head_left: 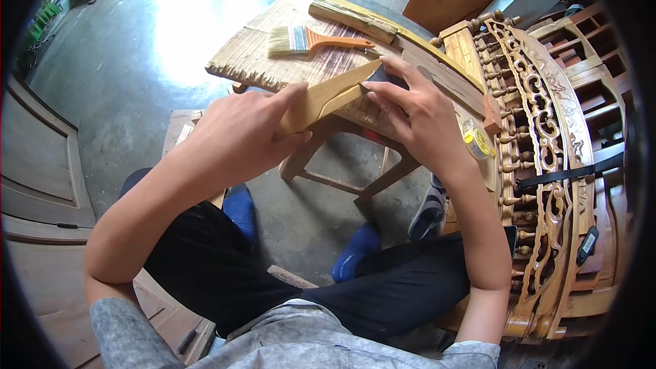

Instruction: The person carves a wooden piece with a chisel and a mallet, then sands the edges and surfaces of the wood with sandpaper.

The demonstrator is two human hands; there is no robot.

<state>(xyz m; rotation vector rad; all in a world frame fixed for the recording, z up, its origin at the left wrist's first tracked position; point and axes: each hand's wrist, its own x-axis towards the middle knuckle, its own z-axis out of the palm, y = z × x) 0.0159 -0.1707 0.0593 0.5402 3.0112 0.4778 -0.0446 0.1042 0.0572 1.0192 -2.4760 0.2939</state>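
A carved piece of light wood (321,102) is held up in front of the small wooden table (256,44). My left hand (249,123) is closed around its left end, thumb on top. At its right end, my right hand (413,106) pinches a dark, flat piece (384,76) against the wood; what this piece is I cannot make out. Behind the hands, a brush (318,41) with an orange handle lies on the table, with a wood strip (352,20) beyond it. A yellow tape measure (478,143) sits right of my right forearm.
Carved wooden furniture with turned spindles (540,116) stands close on the right, with a black strap (574,174) across it. Wooden panels (41,164) are at the left. Below the table are its legs, blue socks (239,215) and a sandal (427,213).
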